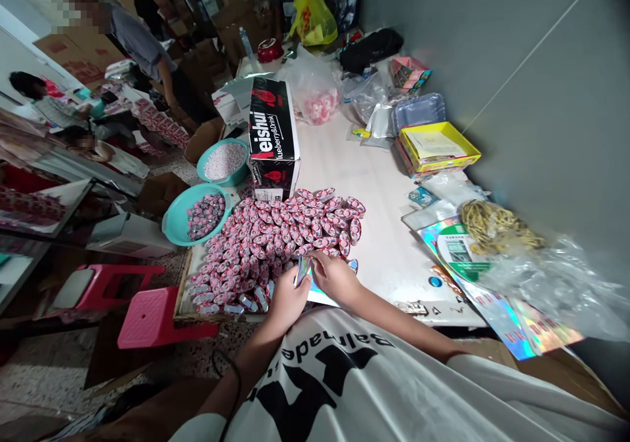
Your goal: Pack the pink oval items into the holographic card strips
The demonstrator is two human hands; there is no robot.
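A big heap of small pink and white oval packets (pixel 275 239) covers the near left part of the white table (pixel 388 245). My left hand (pixel 287 298) is closed on a shiny holographic bag (pixel 302 273) and holds it upright at the heap's near edge. My right hand (pixel 335 275) pinches at the bag's mouth, fingers curled, beside the nearest packets. More holographic sheet (pixel 319 296) lies flat under my hands.
A black carton (pixel 272 137) stands behind the heap. Two teal bowls, one (pixel 197 216) with packets and one (pixel 224 161) with white bits, sit at the left. Rubber bands (pixel 492 225), holographic bags (pixel 492 304), a yellow box (pixel 438 145) lie right. Pink stools (pixel 147 317) stand left; people work beyond.
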